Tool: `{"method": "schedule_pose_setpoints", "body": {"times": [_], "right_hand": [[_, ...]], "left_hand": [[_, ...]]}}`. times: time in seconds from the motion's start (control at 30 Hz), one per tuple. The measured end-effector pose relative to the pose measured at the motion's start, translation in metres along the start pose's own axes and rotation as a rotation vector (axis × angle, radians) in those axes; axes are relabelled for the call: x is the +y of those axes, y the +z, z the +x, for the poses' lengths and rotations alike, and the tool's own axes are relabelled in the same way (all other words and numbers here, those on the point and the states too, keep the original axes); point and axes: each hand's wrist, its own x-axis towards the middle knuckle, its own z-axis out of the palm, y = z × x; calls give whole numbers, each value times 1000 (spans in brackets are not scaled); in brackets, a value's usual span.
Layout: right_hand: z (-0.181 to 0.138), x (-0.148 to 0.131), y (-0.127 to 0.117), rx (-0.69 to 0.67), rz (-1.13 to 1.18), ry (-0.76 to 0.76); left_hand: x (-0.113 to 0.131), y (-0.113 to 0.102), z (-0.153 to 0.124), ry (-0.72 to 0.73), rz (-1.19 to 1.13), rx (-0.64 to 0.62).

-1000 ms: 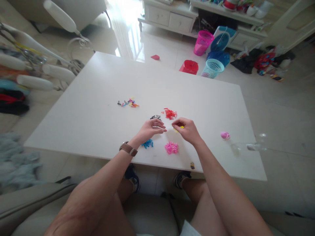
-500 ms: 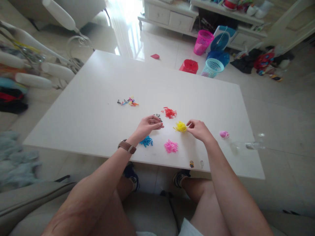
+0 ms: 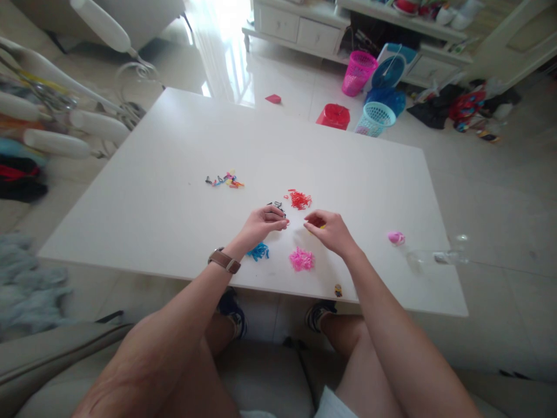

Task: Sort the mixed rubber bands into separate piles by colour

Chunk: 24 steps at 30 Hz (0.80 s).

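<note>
Over the table's middle, my left hand (image 3: 266,222) is closed in a pinch. A tiny reddish bit shows at its fingertips, too small to name. Just behind it lies a pile of black rubber bands (image 3: 277,205), partly covered by the fingers. Facing it, my right hand (image 3: 328,229) has thumb and forefinger drawn together; what they hold, if anything, cannot be made out. Under that hand the yellow rubber bands (image 3: 322,227) are mostly hidden. Red rubber bands (image 3: 300,200) lie beyond, pink ones (image 3: 301,259) nearer me, and blue ones (image 3: 259,251) beside my left wrist.
A mixed-colour pile of bands (image 3: 228,179) lies farther left on the white table (image 3: 143,191). A small yellow-and-blue figure (image 3: 338,290) sits at the near edge. To the right are a pinkish-purple object (image 3: 396,238) and a clear glass-like object (image 3: 441,257).
My right hand has moved left from the side of the yellow pile to above it, closer to my left hand. My left hand stays nearly in place.
</note>
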Motion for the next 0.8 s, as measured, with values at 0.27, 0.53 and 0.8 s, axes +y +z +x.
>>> {"method": "schedule_pose_setpoints", "body": {"times": [0.27,0.53,0.8], "right_hand": [[5,-20,28,-23,192,-83],[33,11,24,342,168,185],[50,22,37,426,125,236]], "left_hand": [[0,6,-1,38,-5,-48],[8,-9,9,20,76,258],[16,-85,12,61,788,674]]}}
